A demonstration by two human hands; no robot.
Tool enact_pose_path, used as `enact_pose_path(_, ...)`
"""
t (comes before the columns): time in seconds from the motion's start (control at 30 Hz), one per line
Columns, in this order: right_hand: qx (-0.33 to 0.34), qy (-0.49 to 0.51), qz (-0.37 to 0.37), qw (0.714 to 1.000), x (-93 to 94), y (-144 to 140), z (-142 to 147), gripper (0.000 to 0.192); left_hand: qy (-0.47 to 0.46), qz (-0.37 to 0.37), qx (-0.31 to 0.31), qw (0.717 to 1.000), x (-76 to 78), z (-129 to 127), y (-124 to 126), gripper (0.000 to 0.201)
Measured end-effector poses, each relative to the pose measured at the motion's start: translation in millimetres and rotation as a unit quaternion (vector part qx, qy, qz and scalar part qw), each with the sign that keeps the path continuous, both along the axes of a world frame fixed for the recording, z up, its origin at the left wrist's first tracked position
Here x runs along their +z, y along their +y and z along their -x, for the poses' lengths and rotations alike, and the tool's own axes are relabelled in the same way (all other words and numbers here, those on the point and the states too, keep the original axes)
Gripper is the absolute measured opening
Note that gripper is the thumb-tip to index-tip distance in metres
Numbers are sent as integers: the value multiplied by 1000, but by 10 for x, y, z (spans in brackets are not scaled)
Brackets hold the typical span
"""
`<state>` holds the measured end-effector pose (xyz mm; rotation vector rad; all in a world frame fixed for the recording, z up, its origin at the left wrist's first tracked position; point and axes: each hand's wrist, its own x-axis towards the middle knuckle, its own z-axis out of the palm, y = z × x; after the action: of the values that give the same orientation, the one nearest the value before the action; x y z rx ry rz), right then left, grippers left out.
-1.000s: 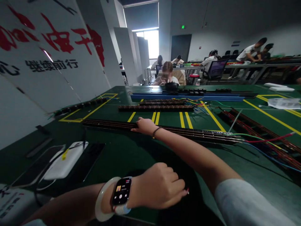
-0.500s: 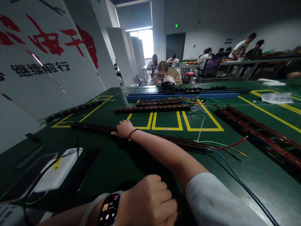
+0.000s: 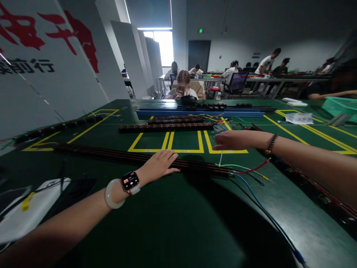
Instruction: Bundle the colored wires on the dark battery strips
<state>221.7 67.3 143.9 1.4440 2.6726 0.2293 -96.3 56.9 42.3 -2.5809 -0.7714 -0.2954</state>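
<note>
My left hand, with a watch and a pale bangle on the wrist, grips a long dark rail with copper-coloured lines. Its fingers lie over the top and the thumb is on the near side. From the rail's right end come green-yellow, red, black and blue wires. A white cable tie stands up near that end. Just above the tie is my right hand, wearing a beaded bracelet. Its fingers are curled closed, and whether they hold the tie's tip is hidden.
More dark rails and blue rails lie farther back on the green table. Another wired rail runs along the right, beside a green basket. A white device sits at left. People sit beyond the table.
My right hand has left the rail's left part and moved right, to above the cable tie. My left hand has reached forward from near the table edge onto the rail. The view has shifted right.
</note>
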Motion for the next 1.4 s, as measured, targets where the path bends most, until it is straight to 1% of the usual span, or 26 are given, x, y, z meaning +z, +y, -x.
enact_pose_path(0.07,-18,-20,105,994,-20,-85,-333,40,33,15,-5,999,-16,0,124,51)
enact_pose_path(0.13,-47,-18,197,979,-57,-187,-558,50,60,34,-21,997,-22,-18,196,46)
enact_pose_path(0.2,-78,-3,248,966,-129,-297,-678,62,78,39,-42,995,-25,-41,233,43)
enact_pose_path(0.27,-96,-9,274,957,-234,-402,-713,67,89,29,-59,994,-31,-58,254,42)
enact_pose_path(0.37,-112,-79,252,958,-394,-528,-681,62,95,13,-73,993,-42,-63,279,41)
enact_pose_path(0.43,-131,-131,237,954,-457,-585,-645,56,98,14,-77,992,-43,-58,298,40)
enact_pose_path(0.53,-157,-165,242,943,-470,-649,-583,50,105,20,-85,991,-28,-50,325,39)
enact_pose_path(0.63,-158,-194,213,944,-459,-718,-485,48,111,12,-90,990,-2,-48,338,39)
enact_pose_path(0.73,-156,-212,189,946,-515,-777,-365,53,118,1,-92,989,19,-34,326,39)
enact_pose_path(0.8,-150,-192,180,953,-593,-796,-299,59,124,-8,-90,988,23,4,313,40)
enact_pose_path(0.87,-131,-157,172,964,-675,-796,-250,60,128,-18,-85,988,22,78,307,39)
enact_pose_path(0.97,-104,-100,159,977,-739,-767,-185,47,126,-19,-74,989,29,261,321,39)
enact_pose_path(1.07,-89,-34,152,984,-716,-700,-107,32,122,-21,-55,991,66,492,350,38)
enact_pose_path(1.17,-57,32,172,983,-679,-581,-17,23,145,-36,-24,988,114,715,370,38)
enact_pose_path(1.23,-35,87,213,973,-690,-482,44,19,161,-41,-5,986,132,850,376,39)
enact_pose_path(1.27,-29,121,245,961,-709,-433,76,17,165,-42,3,985,134,914,379,39)
enact_pose_path(1.3,-27,158,283,946,-737,-385,109,17,168,-42,10,985,132,977,381,39)
enact_pose_path(1.4,-37,249,390,886,-842,-258,222,22,178,-33,20,983,103,1154,391,39)
